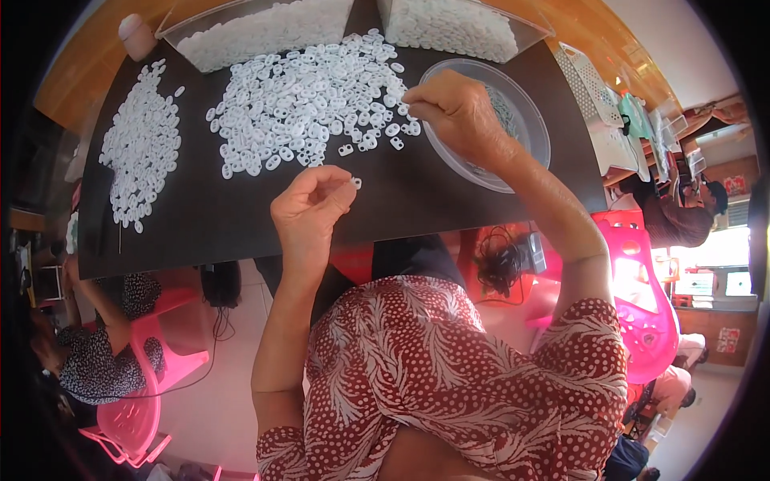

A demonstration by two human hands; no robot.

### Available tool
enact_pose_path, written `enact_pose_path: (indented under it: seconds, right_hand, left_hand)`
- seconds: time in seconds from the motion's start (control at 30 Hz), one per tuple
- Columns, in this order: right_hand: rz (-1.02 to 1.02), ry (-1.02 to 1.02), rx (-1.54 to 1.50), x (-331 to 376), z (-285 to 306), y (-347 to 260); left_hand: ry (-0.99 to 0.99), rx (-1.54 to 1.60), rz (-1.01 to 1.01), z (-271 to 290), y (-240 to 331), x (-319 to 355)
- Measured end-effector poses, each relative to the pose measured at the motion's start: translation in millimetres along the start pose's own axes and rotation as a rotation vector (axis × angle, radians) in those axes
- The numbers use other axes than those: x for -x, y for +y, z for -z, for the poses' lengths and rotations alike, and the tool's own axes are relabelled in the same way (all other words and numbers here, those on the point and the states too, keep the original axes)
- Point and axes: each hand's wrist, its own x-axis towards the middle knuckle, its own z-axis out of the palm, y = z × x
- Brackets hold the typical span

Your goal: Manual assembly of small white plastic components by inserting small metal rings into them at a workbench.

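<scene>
My left hand is closed in a pinch just off the near edge of the pile. Between its thumb and fingers is a small white oval plastic piece, mostly covered by the fingertips. My right hand reaches over the left rim of a round clear plastic tub. Its fingers are pressed together beside the right edge of a wide pile of white oval plastic pieces; whatever they may hold is hidden. Inside the tub lie small thin greyish-green parts, too fine to make out.
On the dark table, a second heap of white pieces lies to the left. Two clear bins of white pieces stand at the back. A white perforated basket sits at right. Pink chairs and other people are nearby.
</scene>
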Motion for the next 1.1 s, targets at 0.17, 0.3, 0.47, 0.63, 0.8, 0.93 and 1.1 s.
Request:
enact_pose_path:
  seconds: [0.17, 0.3, 0.47, 0.63, 0.8, 0.93, 1.1]
  right_hand:
    - [0.174, -0.114, 0.216, 11.0, -7.5, 8.1]
    - [0.336, -0.208, 0.333, 14.2, -26.8, -1.0]
    - [0.269, -0.22, 0.21, 7.7, -48.5, -3.0]
    - [0.273, -0.065, 0.197, -4.3, -28.1, 4.1]
    - [-0.054, -0.026, 0.198, -3.5, 28.6, 15.5]
    - [-0.239, -0.14, 0.137, 27.7, 33.5, 38.0]
    - [-0.135, -0.172, 0.308, 46.3, 14.8, 53.8]
  left_hand:
    - [0.06, -0.004, -0.03, 1.6, 0.3, 5.7]
    - [0.051, 0.022, -0.041, 3.1, -3.2, 12.4]
    - [0.069, 0.081, 0.005, 0.3, -0.9, 18.6]
    - [0.03, 0.104, 0.033, 0.9, -3.0, 20.1]
    - [0.029, 0.086, 0.037, 5.6, -3.4, 23.3]
    - [0.01, 0.071, 0.014, 6.2, -7.7, 22.8]
    - [0.081, 0.071, -0.015, 2.8, -6.5, 25.3]
